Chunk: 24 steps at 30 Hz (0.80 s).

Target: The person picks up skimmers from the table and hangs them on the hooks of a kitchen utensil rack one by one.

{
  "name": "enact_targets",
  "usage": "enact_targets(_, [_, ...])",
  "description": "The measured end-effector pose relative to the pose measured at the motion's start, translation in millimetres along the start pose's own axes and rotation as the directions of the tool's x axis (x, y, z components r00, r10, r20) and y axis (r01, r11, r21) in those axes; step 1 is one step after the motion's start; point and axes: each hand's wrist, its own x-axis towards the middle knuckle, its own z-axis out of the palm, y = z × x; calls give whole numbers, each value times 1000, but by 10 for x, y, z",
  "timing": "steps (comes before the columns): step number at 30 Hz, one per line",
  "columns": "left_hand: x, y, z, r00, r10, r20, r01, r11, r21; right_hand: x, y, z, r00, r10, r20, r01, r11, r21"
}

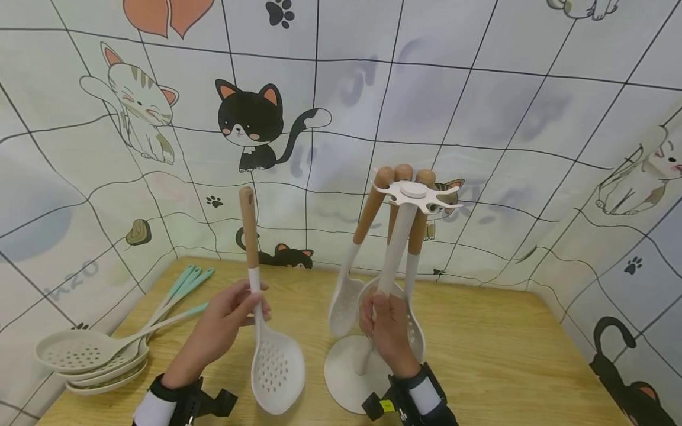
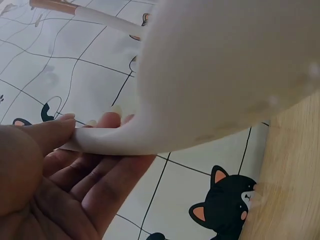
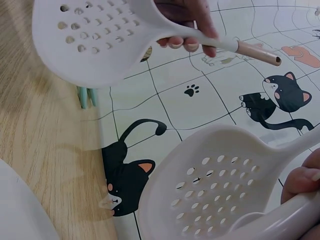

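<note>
My left hand (image 1: 226, 319) pinches the white neck of a skimmer (image 1: 278, 370), whose wooden handle points up and whose holed bowl hangs down. In the left wrist view thumb and fingers close on that neck, beside the smooth back of the bowl. To the right, my right hand (image 1: 390, 328) grips the white post (image 1: 398, 251) of a utensil stand with a hooked top (image 1: 414, 190) and round base (image 1: 348, 373). Several wooden-handled white utensils hang from its hooks, among them a spoon-like one (image 1: 345, 305) and another skimmer (image 3: 215, 190), partly hidden behind the right hand.
At the left of the wooden table (image 1: 495, 349) lies a stack of white utensils with green handles, a holed skimmer (image 1: 80, 350) on top. Behind and at both sides rises a wall covering (image 1: 351, 106) with cat drawings and grid lines.
</note>
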Motion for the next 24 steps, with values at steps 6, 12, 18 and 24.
enact_targets(6, [-24,87,63,999,29,-31,-29,1000,-10,-2,3,0,1000,0,4,0,1000,-3])
enact_targets(12, [-57,151,104,990,109,-92,-108,994,8,-3,2,9,1000,2,0,-2,1000,-1])
enact_targets(18, [-104,229,155,967,173,-185,-167,985,49,-1,7,13,1000,-5,-5,5,1000,15])
enact_targets(24, [-123,301,240,936,270,-224,-271,962,28,-8,9,13,1000,2,-7,-2,1000,12])
